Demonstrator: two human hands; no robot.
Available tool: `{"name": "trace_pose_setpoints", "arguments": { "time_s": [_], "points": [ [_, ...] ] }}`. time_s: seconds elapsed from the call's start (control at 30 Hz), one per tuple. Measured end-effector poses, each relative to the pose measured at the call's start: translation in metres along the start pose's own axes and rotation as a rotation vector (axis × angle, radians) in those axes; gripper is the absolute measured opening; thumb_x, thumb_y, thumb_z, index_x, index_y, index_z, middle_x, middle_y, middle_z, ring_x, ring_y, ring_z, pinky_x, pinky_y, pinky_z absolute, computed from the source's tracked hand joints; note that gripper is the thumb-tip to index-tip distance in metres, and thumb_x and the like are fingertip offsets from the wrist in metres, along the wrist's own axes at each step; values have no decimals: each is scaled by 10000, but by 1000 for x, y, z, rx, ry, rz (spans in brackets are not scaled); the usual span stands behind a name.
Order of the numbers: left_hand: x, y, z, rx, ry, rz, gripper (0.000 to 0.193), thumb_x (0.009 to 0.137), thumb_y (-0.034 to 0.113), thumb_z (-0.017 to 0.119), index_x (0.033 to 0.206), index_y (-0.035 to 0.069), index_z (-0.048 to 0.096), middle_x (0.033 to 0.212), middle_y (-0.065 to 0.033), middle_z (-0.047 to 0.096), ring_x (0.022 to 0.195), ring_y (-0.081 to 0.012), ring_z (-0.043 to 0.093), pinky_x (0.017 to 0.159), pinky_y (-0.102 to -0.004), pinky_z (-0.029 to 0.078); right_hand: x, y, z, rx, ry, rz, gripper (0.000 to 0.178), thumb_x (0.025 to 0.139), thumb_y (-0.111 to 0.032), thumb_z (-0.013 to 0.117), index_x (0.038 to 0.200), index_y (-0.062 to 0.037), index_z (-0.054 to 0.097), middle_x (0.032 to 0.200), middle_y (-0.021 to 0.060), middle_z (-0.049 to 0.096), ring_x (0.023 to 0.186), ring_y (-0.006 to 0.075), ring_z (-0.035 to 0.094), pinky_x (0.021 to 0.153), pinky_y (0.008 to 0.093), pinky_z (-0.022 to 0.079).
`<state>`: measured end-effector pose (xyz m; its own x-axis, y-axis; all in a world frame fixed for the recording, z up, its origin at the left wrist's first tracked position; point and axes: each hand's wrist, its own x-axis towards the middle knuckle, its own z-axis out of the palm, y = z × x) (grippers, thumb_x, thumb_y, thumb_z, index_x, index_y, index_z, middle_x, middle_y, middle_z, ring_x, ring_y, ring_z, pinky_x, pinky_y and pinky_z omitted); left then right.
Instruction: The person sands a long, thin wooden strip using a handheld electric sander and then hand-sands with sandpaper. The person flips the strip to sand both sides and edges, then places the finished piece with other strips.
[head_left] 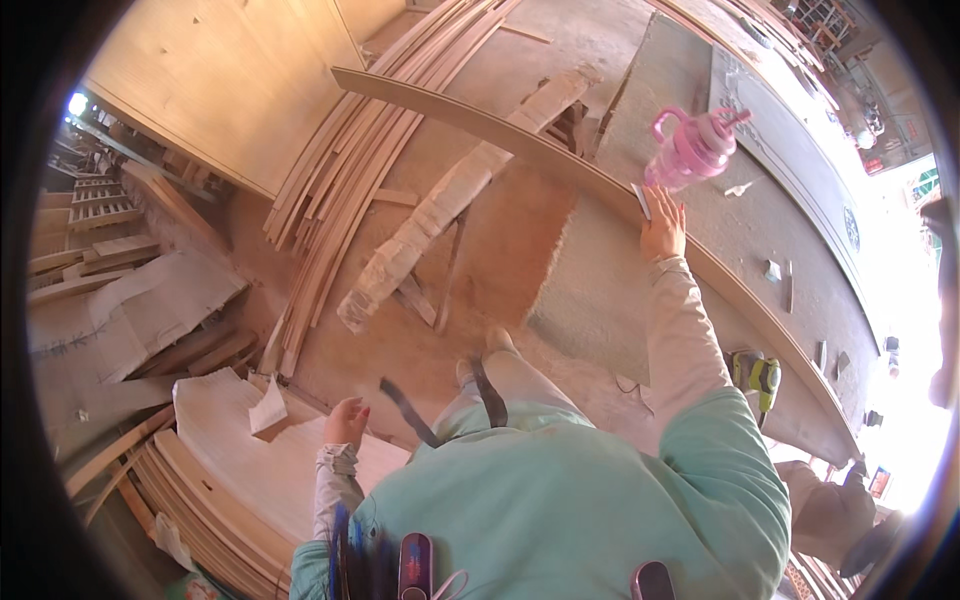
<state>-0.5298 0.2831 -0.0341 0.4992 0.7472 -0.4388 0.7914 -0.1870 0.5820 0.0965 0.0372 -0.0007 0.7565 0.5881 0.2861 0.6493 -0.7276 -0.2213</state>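
My right hand (663,226) reaches forward to a long narrow wooden board (560,160). It grips a small thin flat piece with a pale edge (641,203) against the board; its exact kind is hard to make out. The board crosses from the upper left to the lower right, over a wrapped trestle beam (430,235) and along the edge of a grey worktable (740,210). Just beyond my right fingers stands a pink drink bottle (692,150) with a handle and straw. My left hand (346,421) hangs at my side, fingers loosely bent and apart, with nothing visible in it.
A green and black power drill (756,376) lies by the board on the right. Another person (832,508) is at the board's lower right end. Long wood strips (350,150) lie on the floor beside a large plywood panel (225,85). Timber and white sheeting (225,410) are heaped at left.
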Motion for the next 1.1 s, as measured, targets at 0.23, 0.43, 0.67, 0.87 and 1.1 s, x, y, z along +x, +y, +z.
{"name": "trace_pose_setpoints", "arguments": {
  "time_s": [0.23,0.43,0.67,0.87,1.1],
  "points": [
    [65,71,-20,55,-134,172,342,896,218,725,1181,43,654,1010,-150,721,910,-253,715,821,-361,558,66,-115,57,161,-11,-136,725,761,10,589,1454,-168,470,1502,97,455,1419,279,386,1181,545,242],
    [175,97,-92,412,-133,90,288,867,247,741,1098,77,713,1030,-143,716,998,-326,684,886,-409,542,132,-208,89,281,-44,-134,677,786,-8,620,1430,-175,492,1480,98,480,1346,301,467,1138,529,328],
    [379,198,-153,-176,283,392,524,831,167,801,1289,20,593,1204,-141,664,1105,-256,637,973,-372,493,150,-227,91,286,-11,-186,645,727,29,588,1355,-116,571,1371,99,591,1207,298,586,992,430,456],
    [536,234,-152,-157,315,413,794,799,269,840,1415,-23,432,1379,-227,536,1303,-307,514,1099,-401,399,156,-229,87,279,-53,-176,638,733,78,530,1348,-84,576,1378,114,589,1270,288,555,1040,430,423],
    [655,234,-148,-260,226,504,916,799,207,840,1498,-36,301,1494,-252,413,1411,-339,387,1173,-423,300,185,-279,75,149,-155,-160,651,751,57,558,1383,-100,551,1391,104,579,1307,275,532,1105,511,345]
  ]
}}
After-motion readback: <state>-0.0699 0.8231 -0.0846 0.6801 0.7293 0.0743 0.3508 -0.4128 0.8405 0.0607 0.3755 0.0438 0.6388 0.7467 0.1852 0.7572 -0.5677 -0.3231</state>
